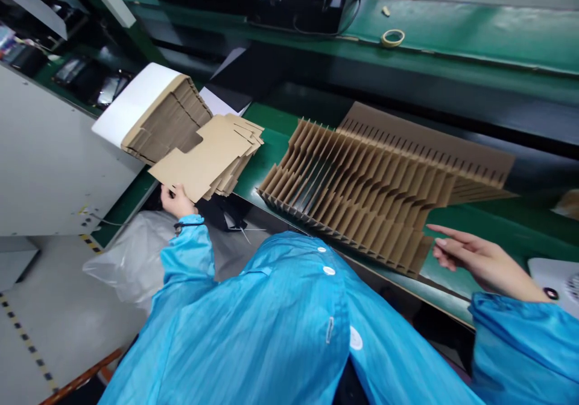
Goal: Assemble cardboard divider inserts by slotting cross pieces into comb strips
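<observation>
The green table (274, 151) before you runs diagonally across the frame. At centre right it bears your cardboard grid (362, 181), with a slotted brown sheet (429, 142) just behind. At left stands a white-sided bundle (140, 103), with overlapping tan cards (203, 157) against it; at the right edge, a white device (552, 275).

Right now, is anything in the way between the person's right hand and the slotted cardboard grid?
Nothing visible. The right hand is close to the right end of the cardboard grid, with no object between them. Whether a fingertip touches it, I cannot tell.
</observation>
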Demonstrator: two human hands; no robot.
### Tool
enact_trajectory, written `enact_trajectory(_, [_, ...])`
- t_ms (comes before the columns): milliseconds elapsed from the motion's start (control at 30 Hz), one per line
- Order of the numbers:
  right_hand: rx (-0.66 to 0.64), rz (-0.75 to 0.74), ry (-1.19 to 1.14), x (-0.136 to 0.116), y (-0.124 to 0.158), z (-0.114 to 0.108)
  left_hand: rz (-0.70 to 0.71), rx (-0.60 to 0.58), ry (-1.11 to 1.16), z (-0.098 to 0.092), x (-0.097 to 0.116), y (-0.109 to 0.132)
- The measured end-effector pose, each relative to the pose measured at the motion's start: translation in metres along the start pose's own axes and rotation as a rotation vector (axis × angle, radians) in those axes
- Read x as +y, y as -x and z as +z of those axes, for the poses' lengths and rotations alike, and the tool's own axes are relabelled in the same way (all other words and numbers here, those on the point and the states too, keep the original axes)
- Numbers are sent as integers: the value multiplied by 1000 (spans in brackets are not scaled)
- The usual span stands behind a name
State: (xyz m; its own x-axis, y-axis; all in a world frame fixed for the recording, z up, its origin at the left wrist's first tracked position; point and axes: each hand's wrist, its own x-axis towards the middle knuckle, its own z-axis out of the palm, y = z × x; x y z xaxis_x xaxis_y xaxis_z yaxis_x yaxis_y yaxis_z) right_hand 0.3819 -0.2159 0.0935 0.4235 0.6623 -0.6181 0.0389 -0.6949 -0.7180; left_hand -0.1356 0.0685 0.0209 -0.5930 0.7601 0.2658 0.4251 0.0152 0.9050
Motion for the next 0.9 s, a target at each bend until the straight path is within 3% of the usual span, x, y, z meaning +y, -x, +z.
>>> enact_trajectory(100, [-2, -55, -4, -8, 12, 10, 235, 65, 132, -8, 37, 18])
enact_trajectory(200, [-67, -162, -64, -29, 23, 37, 636, 3, 156, -14, 82, 58])
enact_trajectory(233, [-97, -198, -109, -38, 25, 49, 819, -84, 150, -15, 97, 74])
enact_trajectory(300, [-157, -276, -245, -54, 27, 72, 1218, -507, 189, -10, 124, 106])
enact_trajectory(367, [-187, -349, -374, -68, 28, 89, 1525, -862, 331, 2, 145, 137])
enact_trajectory(433, [-152, -377, -446, -77, 30, 95, 1709, -998, 525, 18, 158, 166])
enact_trajectory(567, [-3, -311, -438, -71, 34, 82, 1863, -1014, 726, 50, 160, 214])
enact_trajectory(667, [106, -256, -414, -54, 39, 49, 1873, -1141, 707, 68, 149, 242])
enact_trajectory(800, [293, -146, -319, -39, 52, -19, 1785, -1363, 442, 91, 133, 271])
enact_trajectory(900, [342, -3, -228, -38, 55, -58, 1767, -1492, 150, 103, 122, 285])
